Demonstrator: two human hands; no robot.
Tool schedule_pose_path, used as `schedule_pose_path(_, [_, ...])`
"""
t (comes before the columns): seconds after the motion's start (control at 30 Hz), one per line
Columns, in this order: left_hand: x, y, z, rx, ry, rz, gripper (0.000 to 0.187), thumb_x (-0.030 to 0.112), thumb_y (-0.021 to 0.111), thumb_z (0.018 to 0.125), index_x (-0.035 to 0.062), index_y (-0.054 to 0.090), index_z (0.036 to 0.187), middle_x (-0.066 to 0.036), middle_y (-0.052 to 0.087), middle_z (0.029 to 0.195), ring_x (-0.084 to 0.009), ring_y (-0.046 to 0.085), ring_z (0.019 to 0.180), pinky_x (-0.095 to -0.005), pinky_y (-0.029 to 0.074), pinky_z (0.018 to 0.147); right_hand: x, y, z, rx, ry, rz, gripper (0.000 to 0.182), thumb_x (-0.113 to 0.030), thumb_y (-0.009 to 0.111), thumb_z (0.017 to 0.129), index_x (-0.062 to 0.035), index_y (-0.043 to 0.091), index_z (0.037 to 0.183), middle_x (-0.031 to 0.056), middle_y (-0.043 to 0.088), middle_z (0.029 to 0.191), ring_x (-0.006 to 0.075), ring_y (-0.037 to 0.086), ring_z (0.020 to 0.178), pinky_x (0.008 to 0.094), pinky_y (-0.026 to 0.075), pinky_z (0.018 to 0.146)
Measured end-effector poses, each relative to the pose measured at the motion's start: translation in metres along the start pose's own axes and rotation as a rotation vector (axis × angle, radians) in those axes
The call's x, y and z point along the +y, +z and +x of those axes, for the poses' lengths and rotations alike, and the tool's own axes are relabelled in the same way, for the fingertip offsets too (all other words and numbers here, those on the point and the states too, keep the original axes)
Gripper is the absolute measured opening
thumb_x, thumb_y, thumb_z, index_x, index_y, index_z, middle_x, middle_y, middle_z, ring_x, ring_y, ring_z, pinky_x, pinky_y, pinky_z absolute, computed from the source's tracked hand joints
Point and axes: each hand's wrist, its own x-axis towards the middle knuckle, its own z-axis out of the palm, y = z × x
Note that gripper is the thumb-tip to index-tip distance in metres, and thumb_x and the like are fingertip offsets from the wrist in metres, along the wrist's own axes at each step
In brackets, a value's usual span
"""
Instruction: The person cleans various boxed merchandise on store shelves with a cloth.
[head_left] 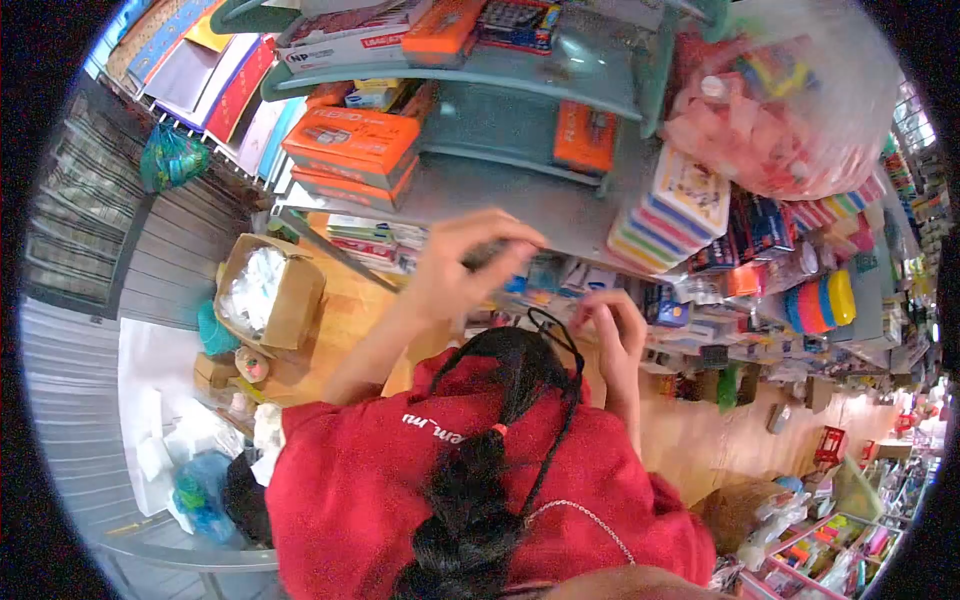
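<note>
Near the front edge of shelf [480, 192], with orange boxes [350, 146] toward its left edge, noted left hand [462, 262] curled, right hand [614, 330] half-bent beside cord [580, 372], cannot confirm any grasp.

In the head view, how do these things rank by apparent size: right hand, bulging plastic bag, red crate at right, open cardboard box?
1. plastic bag
2. cardboard box
3. right hand
4. red crate

The left hand [472, 262] reaches forward, fingers [500, 228] curved inward; the right hand [618, 325] is apart, less far out, its fingers loosely bent.
</note>
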Motion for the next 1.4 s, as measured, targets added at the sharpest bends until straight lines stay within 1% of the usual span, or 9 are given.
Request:
schedule_pose_path(0.23, [-0.042,-0.092,-0.044,0.518,-0.127,0.141,0.01,0.002,0.052,0.08,-0.0005,0.061,0.085,-0.008,0.061,0.08,-0.0143,0.056,0.076,-0.0244,0.042,0.069,-0.016,0.075,0.092,-0.299,-0.23,-0.36,0.016,-0.009,0.049,0.083,-0.0023,0.058,0.095,0.0083,0.06,0.079,0.0148,0.057,0.071,0.027,0.045,0.065])
schedule_pose_path(0.43, [-0.037,-0.162,-0.038,0.406,-0.072,0.33,0.009,0.002,0.052,0.079,-0.0013,0.059,0.084,-0.007,0.06,0.079,-0.0144,0.055,0.073,-0.0249,0.042,0.067,-0.045,0.114,0.169,0.055,-0.778,-0.714,0.024,-0.02,0.056,0.081,-0.0044,0.056,0.098,0.0112,0.06,0.087,0.0245,0.059,0.074,0.0332,0.046,0.066])
schedule_pose_path(0.5, [-0.04,-0.172,-0.037,0.432,-0.058,0.314,0.01,0.002,0.051,0.079,-0.0014,0.059,0.084,-0.008,0.06,0.078,-0.0151,0.055,0.073,-0.0252,0.042,0.067,-0.057,0.139,0.199,0.319,-0.735,-1.041,0.04,-0.033,0.057,0.079,-0.0025,0.053,0.104,0.0137,0.058,0.085,0.0269,0.059,0.073,0.0363,0.046,0.067])
schedule_pose_path(0.7, [-0.058,-0.17,-0.04,0.566,-0.04,0.223,0.011,0.004,0.05,0.081,-0.0014,0.059,0.084,-0.007,0.059,0.078,-0.0141,0.054,0.073,-0.0246,0.041,0.067,-0.035,0.189,0.251,0.472,-0.54,-1.407,0.071,-0.056,0.057,0.069,-0.0011,0.047,0.112,0.0198,0.054,0.082,0.0347,0.06,0.075,0.0442,0.048,0.063])
schedule_pose_path(0.8, [-0.064,-0.171,-0.038,0.614,-0.078,0.146,0.012,0.004,0.048,0.082,-0.0021,0.058,0.084,-0.007,0.059,0.079,-0.0133,0.053,0.073,-0.0247,0.041,0.068,-0.036,0.188,0.254,0.423,-0.375,-1.357,0.065,-0.052,0.058,0.07,-0.0045,0.049,0.113,0.0191,0.055,0.083,0.0343,0.06,0.075,0.0445,0.048,0.062])
schedule_pose_path(1.1, [-0.061,-0.17,-0.028,0.658,-0.047,0.02,0.016,0.011,0.048,0.085,-0.0026,0.057,0.088,-0.008,0.057,0.083,-0.0147,0.052,0.075,-0.0264,0.041,0.069,-0.053,0.148,0.232,0.443,-0.677,-1.018,0.042,-0.037,0.062,0.07,-0.0055,0.06,0.098,0.0179,0.059,0.083,0.0327,0.06,0.07,0.0385,0.049,0.063])
schedule_pose_path(1.2, [-0.058,-0.158,-0.024,0.68,-0.047,0.011,0.019,0.013,0.046,0.086,-0.0027,0.056,0.091,-0.008,0.056,0.083,-0.0153,0.052,0.076,-0.027,0.041,0.071,-0.067,0.134,0.212,0.45,-0.583,-0.676,0.035,-0.034,0.057,0.078,-0.0036,0.062,0.097,0.009,0.062,0.075,0.0173,0.058,0.066,0.0274,0.045,0.064])
schedule_pose_path(1.3, [-0.053,-0.14,-0.015,0.79,0.006,-0.081,0.028,0.022,0.042,0.089,-0.0022,0.052,0.099,-0.01,0.055,0.089,-0.016,0.052,0.079,-0.027,0.042,0.073,-0.078,0.122,0.18,0.361,-0.329,-0.144,0.034,-0.032,0.055,0.081,0.0003,0.061,0.091,0.0049,0.062,0.076,0.0122,0.055,0.068,0.0248,0.043,0.066])
schedule_pose_path(1.4, [-0.025,-0.094,0.002,1.033,0.133,-0.212,0.043,0.036,0.038,0.089,-0.0021,0.045,0.108,-0.012,0.05,0.1,-0.0196,0.052,0.083,-0.0313,0.042,0.076,-0.072,0.117,0.145,0.21,-0.158,0.224,0.036,-0.027,0.049,0.084,0.0022,0.054,0.105,0.0088,0.062,0.09,0.0162,0.06,0.078,0.0284,0.047,0.07])
